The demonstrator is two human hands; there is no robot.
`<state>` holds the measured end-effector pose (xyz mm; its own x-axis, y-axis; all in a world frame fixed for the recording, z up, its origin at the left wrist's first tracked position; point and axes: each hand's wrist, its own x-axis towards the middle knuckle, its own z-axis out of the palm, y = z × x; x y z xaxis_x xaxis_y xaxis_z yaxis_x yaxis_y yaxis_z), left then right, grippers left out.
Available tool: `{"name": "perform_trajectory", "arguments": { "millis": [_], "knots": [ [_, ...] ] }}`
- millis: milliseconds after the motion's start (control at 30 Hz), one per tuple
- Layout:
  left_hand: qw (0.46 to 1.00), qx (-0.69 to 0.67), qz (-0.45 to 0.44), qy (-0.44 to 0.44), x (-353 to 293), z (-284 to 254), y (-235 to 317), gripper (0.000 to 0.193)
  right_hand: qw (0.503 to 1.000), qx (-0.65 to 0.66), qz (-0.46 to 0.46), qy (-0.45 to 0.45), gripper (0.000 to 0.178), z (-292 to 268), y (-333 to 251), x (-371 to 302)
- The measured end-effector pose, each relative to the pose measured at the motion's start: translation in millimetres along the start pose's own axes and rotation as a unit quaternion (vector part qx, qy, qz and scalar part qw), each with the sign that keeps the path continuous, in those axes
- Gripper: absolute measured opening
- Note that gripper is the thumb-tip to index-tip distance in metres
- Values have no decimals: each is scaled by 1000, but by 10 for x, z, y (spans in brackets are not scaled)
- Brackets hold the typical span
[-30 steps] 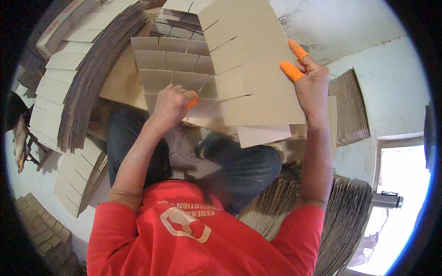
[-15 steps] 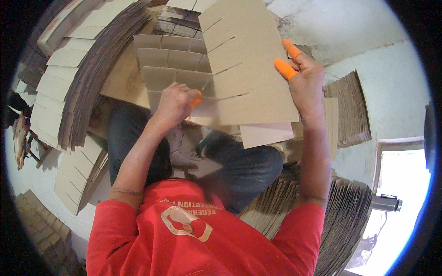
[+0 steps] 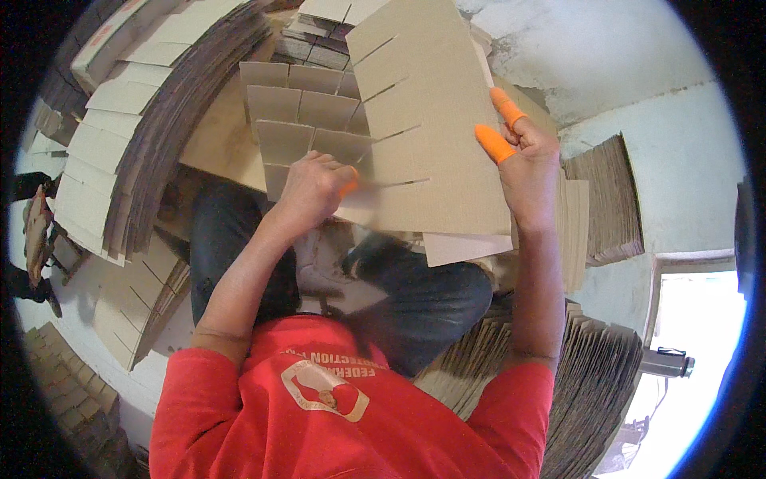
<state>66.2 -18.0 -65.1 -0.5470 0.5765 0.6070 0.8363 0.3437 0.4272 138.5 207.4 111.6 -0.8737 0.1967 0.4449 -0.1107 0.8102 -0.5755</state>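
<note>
A broad brown cardboard sheet (image 3: 455,136) with several parallel slots along its left side is held up tilted in front of me. My right hand (image 3: 528,164) grips its right edge between thumb and finger, both wearing orange finger covers. Left of the sheet, several upright cardboard divider strips (image 3: 283,140) stand in rows, their ends meeting its slotted edge. My left hand (image 3: 317,188) is closed at the nearest strip, by the lowest slot, its orange-covered thumb pressed in; the exact pinch is hidden. A paler cardboard piece (image 3: 464,248) shows under the sheet's near edge.
A long curved stack of cardboard (image 3: 171,112) runs along the left. More cardboard stacks (image 3: 586,383) stand at lower right and by the right wall (image 3: 606,199). Slotted sheets (image 3: 136,299) lie at the left. A bright doorway (image 3: 694,351) opens at far right.
My left hand has shifted slightly right and toward me along with the strips. The sheet's near edge has come a little nearer; my right hand keeps its grip. The whole view has shifted slightly.
</note>
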Motion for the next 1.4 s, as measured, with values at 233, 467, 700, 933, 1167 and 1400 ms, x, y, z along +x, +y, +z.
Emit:
{"name": "perform_trajectory", "arguments": {
  "millis": [233,467,700,933,1167,1400],
  "knots": [
    [1000,-16,11,-3,18,-8,46,8,993,-103,-34,-45,50,108,9,42],
    [999,7,8,-36,0,16,3,17,997,-56,-47,-2,50,206,-10,25],
    [1000,1,16,-23,-36,11,23,17,993,-110,-30,-18,47,158,-17,-36],
    [1000,1,-1,-25,-5,10,40,13,969,-154,27,-190,68,565,112,15],
    [1000,-8,-5,0,11,54,-2,12,952,-83,4,-296,81,527,30,130],
    [999,7,-27,-23,41,2,45,11,910,-206,-34,-357,91,562,-32,233]
  ]
}}
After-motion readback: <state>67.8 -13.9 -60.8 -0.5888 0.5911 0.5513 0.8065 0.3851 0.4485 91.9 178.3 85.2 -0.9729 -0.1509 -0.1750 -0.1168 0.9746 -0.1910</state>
